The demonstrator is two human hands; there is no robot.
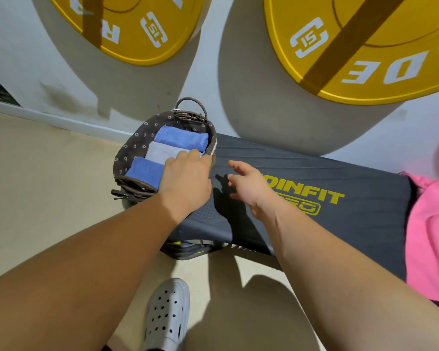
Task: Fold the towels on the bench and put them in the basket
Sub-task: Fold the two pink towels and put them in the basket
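Grey clog [166,315] nearest, on floor. Left hand [185,176] over wicker basket [127,153] at left end of black bench surface [365,178]; fingers [192,155] together, bent down onto grey towel [160,152], tips hidden; pressing or gripping, cannot tell. Grey towel folded, lying between far blue towel [183,139] and near blue towel [145,171], all inside basket. Right hand [249,188] above surface, fingers [238,167] spread, loosely bent, holding nothing.

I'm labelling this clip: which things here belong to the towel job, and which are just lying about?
Job: basket, far blue towel, grey towel, near blue towel, bench, pink cloth (perhaps a towel), left hand, right hand.
Lying about: left plate, right plate, shoe.
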